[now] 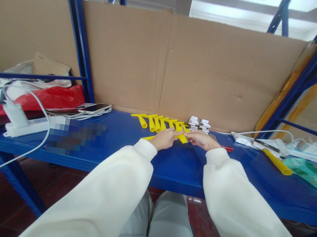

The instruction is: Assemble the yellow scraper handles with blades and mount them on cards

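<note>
Over the middle of the blue shelf, my left hand point(165, 139) is closed on a yellow T-shaped tube point(183, 139). My right hand point(202, 140) meets it from the other side, its fingers pinched together at the tube's upper part. Whatever lies between those right fingertips is too small to make out. Just behind my hands, several more yellow T-shaped tubes point(152, 123) lie in a row. Part of another yellow piece point(147, 137) sticks out beside my left hand. Small white-and-black stacked pieces point(199, 124) sit behind my right hand.
A red tool point(227, 148) lies by my right cuff. Farther right are a yellow tube point(278, 162), a green packet point(312, 174) and white chargers with cables. At left, a power strip point(27, 126), a phone point(95, 108) and a red bag point(55, 98). Cardboard point(214, 71) walls the back.
</note>
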`<action>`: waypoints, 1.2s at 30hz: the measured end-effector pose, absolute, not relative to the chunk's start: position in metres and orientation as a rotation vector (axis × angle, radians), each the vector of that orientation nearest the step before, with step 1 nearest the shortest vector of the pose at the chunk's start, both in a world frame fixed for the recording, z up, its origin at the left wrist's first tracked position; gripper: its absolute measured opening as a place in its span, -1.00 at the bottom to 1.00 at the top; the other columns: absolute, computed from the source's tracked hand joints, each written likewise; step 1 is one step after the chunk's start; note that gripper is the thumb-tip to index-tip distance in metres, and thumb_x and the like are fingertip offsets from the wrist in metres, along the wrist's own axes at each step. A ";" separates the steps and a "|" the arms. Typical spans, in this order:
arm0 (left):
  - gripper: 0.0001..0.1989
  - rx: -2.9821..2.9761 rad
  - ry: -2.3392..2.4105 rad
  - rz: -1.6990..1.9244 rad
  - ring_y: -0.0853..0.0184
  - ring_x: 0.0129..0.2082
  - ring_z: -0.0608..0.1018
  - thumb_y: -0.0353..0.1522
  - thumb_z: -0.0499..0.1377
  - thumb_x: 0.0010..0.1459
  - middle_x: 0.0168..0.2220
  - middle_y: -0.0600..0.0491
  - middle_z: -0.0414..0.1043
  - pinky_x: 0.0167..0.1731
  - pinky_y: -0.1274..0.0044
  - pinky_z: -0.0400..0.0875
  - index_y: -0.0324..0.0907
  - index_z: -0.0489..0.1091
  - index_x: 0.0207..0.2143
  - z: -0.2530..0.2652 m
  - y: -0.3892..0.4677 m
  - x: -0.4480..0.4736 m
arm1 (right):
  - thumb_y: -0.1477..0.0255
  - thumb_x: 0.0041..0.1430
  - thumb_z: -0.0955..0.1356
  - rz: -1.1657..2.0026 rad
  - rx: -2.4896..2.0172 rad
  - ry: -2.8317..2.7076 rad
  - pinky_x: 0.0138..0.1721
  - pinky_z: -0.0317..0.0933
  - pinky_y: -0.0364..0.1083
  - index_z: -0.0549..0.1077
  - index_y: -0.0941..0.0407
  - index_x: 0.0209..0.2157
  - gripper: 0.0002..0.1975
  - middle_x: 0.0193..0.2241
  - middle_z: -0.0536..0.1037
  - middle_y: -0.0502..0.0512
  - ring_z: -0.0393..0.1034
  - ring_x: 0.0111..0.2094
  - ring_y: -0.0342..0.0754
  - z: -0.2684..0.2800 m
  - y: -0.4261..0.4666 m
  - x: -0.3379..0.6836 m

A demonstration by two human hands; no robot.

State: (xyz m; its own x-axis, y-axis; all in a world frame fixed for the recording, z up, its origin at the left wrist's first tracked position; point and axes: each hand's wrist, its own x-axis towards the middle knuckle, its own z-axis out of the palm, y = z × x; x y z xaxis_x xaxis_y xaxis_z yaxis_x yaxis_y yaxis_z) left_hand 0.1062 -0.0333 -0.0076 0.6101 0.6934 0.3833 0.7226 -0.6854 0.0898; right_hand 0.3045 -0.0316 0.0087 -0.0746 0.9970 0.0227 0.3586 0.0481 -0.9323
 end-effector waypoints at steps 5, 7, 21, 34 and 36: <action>-0.52 -2.764 -1.215 -0.548 0.20 0.02 0.55 -0.40 0.08 0.33 0.01 -0.08 0.49 0.06 0.45 0.40 -0.04 0.35 0.27 -0.006 -0.036 0.106 | 0.53 0.08 0.35 0.231 -1.832 -1.558 -0.19 0.31 -0.08 0.59 0.16 -0.44 -0.86 -0.37 0.63 0.16 0.51 -0.20 0.06 0.010 -0.022 0.342; -0.54 -2.776 -1.218 -0.513 0.19 0.04 0.55 -0.39 0.08 0.33 0.02 -0.09 0.50 0.07 0.45 0.40 -0.06 0.38 0.25 -0.006 -0.035 0.106 | 0.56 0.10 0.33 0.033 -2.042 -1.541 -0.07 0.32 0.00 0.65 0.13 -0.29 -0.77 -0.17 0.65 0.23 0.50 -0.03 0.16 0.010 -0.023 0.357; -0.61 -2.846 -1.182 -0.569 0.19 0.07 0.56 -0.39 0.18 0.28 0.05 -0.07 0.55 0.12 0.43 0.40 -0.09 0.48 0.15 -0.009 -0.029 0.105 | 0.47 0.11 0.37 -0.051 -2.308 -1.688 0.07 0.27 0.11 0.66 0.07 -0.22 -0.77 -0.09 0.63 0.26 0.43 0.09 0.19 0.007 -0.027 0.360; -0.67 -2.893 -1.162 -0.610 0.19 0.00 0.59 -0.42 0.21 0.24 -0.01 -0.10 0.57 0.08 0.43 0.39 -0.14 0.55 0.04 -0.011 -0.028 0.107 | 0.41 0.05 0.42 0.031 -2.308 -1.577 -0.01 0.31 0.11 0.62 0.11 -0.30 -0.84 -0.16 0.63 0.32 0.47 0.03 0.22 -0.003 -0.011 0.367; -0.67 -2.894 -1.153 -0.606 0.20 0.00 0.59 -0.42 0.21 0.24 -0.01 -0.09 0.57 0.08 0.43 0.39 -0.14 0.55 0.05 -0.011 -0.028 0.107 | 0.42 0.05 0.42 0.054 -2.320 -1.568 0.00 0.30 0.12 0.62 0.13 -0.30 -0.84 -0.15 0.63 0.32 0.47 0.03 0.23 -0.002 -0.013 0.366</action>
State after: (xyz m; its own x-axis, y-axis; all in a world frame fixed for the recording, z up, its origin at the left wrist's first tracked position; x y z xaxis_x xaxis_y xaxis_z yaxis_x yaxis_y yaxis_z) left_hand 0.1074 -0.0279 -0.0108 0.6634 0.6684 0.3365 0.6560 -0.7358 0.1682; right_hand 0.3664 -0.0125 -0.0017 0.3901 0.9074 0.1563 0.8946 -0.3333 -0.2978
